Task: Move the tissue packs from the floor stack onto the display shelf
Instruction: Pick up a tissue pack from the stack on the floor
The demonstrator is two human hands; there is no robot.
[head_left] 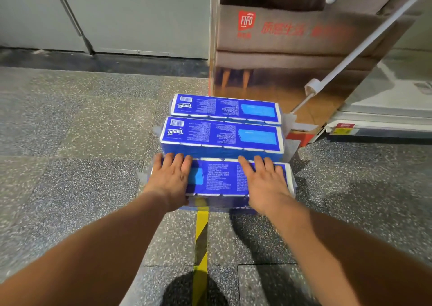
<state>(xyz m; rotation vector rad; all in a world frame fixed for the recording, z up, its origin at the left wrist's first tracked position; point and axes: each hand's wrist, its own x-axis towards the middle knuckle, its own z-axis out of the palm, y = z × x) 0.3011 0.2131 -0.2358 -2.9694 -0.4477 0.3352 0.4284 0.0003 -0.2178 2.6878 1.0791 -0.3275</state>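
Observation:
Three blue Tempo tissue packs lie side by side on the speckled floor. The far pack [225, 108] and the middle pack [222, 138] lie untouched. Both my hands are on the nearest pack [221, 179]. My left hand [171, 179] covers its left end and my right hand [264, 181] its right end. The fingers lie over the top and reach its far edge, while the thumbs are hidden down the near side. The white display shelf [383, 118] is at the right edge, low to the floor.
A glossy panel with a red FIFO logo [246, 21] stands right behind the packs. A white pole [350, 53] leans across it. A red and yellow price tag [343, 128] sits on the shelf edge. Yellow-black tape [201, 235] runs along the floor towards me. Grey wall panels [105, 13] are at the back left.

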